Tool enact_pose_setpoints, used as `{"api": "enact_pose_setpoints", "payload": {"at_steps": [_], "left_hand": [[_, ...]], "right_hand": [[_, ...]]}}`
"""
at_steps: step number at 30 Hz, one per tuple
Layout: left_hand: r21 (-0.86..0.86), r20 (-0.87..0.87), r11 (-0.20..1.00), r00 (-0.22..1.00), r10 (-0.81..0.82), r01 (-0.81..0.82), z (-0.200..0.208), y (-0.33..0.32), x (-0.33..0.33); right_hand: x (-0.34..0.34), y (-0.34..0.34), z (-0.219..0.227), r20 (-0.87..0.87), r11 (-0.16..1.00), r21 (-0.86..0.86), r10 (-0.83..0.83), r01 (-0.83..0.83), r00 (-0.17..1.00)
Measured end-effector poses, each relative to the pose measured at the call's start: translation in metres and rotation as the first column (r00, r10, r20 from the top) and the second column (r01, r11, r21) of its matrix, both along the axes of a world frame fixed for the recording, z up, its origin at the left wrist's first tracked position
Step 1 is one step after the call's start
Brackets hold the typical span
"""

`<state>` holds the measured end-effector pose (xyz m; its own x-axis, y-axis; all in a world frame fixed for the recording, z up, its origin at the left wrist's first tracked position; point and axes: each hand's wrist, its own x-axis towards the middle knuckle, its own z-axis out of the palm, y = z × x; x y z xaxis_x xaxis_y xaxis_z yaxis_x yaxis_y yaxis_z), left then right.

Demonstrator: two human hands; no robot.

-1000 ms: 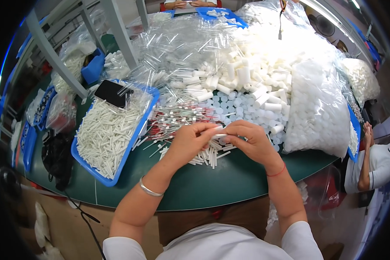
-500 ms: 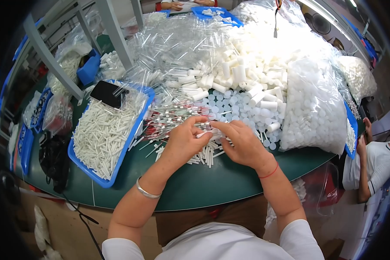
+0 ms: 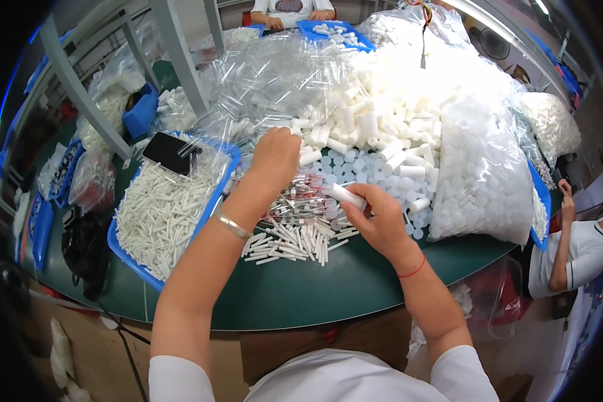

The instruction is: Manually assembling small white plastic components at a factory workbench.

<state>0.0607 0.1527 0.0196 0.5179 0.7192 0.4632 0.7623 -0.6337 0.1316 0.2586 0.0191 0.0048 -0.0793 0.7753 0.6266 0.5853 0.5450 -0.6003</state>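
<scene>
- Right hand (image 3: 380,216): grip pinching white cylinder (image 3: 346,195) near its near-right end; long axis points far-left, beside red-and-white sticks (image 3: 300,194).
- Left hand (image 3: 279,155): far-left of the cylinder, between clear tubes (image 3: 261,84) and cylinder pile (image 3: 367,124); fingertips hidden, can't tell its grip.

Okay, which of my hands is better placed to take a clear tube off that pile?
Probably your left hand: it is beside the clear tubes, while your right hand is farther off and holds a white cylinder.
</scene>
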Motion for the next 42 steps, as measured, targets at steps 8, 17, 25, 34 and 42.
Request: {"api": "enact_pose_setpoints", "payload": {"at_steps": [8, 17, 25, 34, 42], "left_hand": [[-0.195, 0.006, 0.981, 1.0, -0.012, 0.013, 0.012, -0.001, 0.0], [-0.439, 0.755, 0.691, 0.653, -0.062, 0.574, 0.002, -0.105, 0.005], [-0.392, 0.439, 0.88, 0.895, -0.076, 0.267, 0.001, -0.118, -0.005], [-0.511, 0.418, 0.837, 0.907, 0.044, 0.195, 0.007, -0.133, 0.011], [-0.692, 0.72, 0.36, 0.639, 0.271, 0.626, 0.004, -0.123, 0.004]], "right_hand": [[0.003, -0.003, 0.004, -0.155, 0.996, -0.09, -0.014, 0.0, 0.988], [0.006, -0.009, 0.016, -0.425, 0.946, -0.248, 0.087, -0.208, 0.901], [0.005, -0.006, 0.007, 0.044, 0.971, -0.061, 0.232, -0.23, 0.972], [-0.005, -0.013, -0.002, 0.228, 0.952, 0.022, 0.291, -0.304, 0.929], [0.001, -0.013, 0.015, -0.344, 0.846, -0.26, 0.37, -0.466, 0.863]]}}
